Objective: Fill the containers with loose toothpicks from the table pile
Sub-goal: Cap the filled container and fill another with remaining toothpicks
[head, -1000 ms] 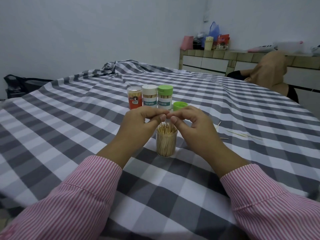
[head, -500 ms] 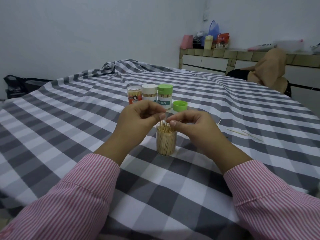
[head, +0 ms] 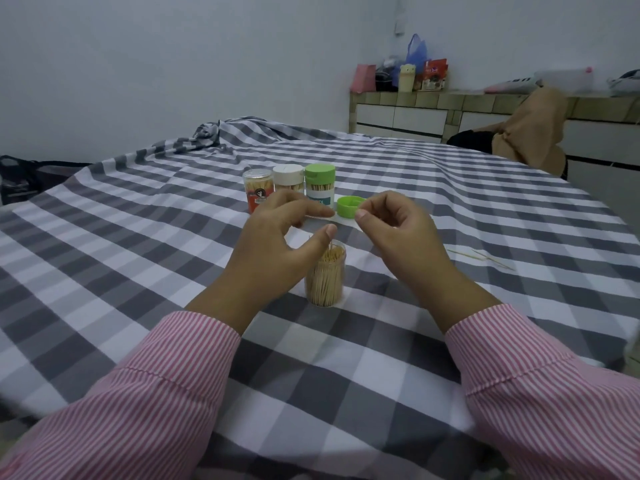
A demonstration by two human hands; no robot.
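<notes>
My left hand [head: 277, 247] hovers just above and beside the open clear container [head: 325, 277], thumb and forefinger spread apart in a loose curve, nothing between them. The container stands upright on the checked tablecloth [head: 138, 271], about midway across the table and nearer my edge, packed with toothpicks standing on end. My right hand [head: 398, 233] is raised to the right of it, fingers curled inward with the thumb against the forefinger; whether a toothpick is pinched there I cannot tell. Behind my hands, toward the far edge, three capped containers stand in a row touching one another: a red-labelled one [head: 257, 190], a white-capped one [head: 288, 176] and a green-capped one [head: 320, 183]. A loose green cap [head: 348, 206] lies just right of them. A few loose toothpicks [head: 481, 256] lie on the cloth toward the right edge, well apart from the open container.
</notes>
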